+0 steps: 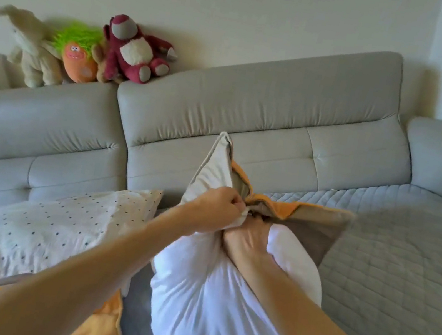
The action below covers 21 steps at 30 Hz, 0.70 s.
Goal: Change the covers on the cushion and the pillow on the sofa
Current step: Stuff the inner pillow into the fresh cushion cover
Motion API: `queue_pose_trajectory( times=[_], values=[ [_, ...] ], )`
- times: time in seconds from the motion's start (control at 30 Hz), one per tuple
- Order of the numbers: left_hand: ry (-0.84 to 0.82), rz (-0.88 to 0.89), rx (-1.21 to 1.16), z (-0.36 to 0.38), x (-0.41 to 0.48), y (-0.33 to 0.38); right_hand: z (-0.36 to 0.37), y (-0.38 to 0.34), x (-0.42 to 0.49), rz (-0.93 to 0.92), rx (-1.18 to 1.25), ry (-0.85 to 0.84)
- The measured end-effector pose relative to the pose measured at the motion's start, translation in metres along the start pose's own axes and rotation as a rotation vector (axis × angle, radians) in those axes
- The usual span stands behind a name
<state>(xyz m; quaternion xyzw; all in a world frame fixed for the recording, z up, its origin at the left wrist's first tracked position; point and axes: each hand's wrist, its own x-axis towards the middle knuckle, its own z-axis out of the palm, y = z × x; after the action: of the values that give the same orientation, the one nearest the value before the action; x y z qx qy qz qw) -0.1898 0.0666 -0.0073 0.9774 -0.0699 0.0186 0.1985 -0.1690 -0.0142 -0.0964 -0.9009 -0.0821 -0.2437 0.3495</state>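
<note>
A white cushion insert (208,305) lies on the sofa seat in front of me, its far end inside a beige-and-orange cover (307,220). My left hand (218,210) pinches the cover's edge at the opening. My right hand (248,239) presses into the white insert just below that opening, its fingertips hidden in the cover. To the left a pillow (42,231) in a white dotted case rests on the seat. An orange cloth (97,325) lies under the pillow's near corner.
The grey sofa's backrest (253,108) runs across the view, with a quilted grey seat pad (403,256) on the right. Three plush toys (87,51) sit on top of the backrest at the left, against the wall.
</note>
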Motion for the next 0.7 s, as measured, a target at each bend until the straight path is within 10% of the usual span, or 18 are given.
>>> queue_pose_trajectory(
  times=[0.17, 0.33, 0.53, 0.7],
  values=[
    [0.133, 0.17, 0.304, 0.04, 0.022, -0.008, 0.0, 0.064, 0.018, 0.06, -0.31, -0.245],
    [0.265, 0.132, -0.137, 0.082, 0.022, -0.04, -0.041, 0.128, 0.002, 0.243, -0.196, -0.316],
    [0.267, -0.078, -0.325, 0.118, 0.004, -0.076, -0.062, 0.156, -0.025, 0.442, 0.002, -0.224],
    [0.217, -0.082, -0.029, 0.123, 0.0, -0.067, -0.062, 0.153, -0.034, 0.288, -0.106, -0.144]
  ],
)
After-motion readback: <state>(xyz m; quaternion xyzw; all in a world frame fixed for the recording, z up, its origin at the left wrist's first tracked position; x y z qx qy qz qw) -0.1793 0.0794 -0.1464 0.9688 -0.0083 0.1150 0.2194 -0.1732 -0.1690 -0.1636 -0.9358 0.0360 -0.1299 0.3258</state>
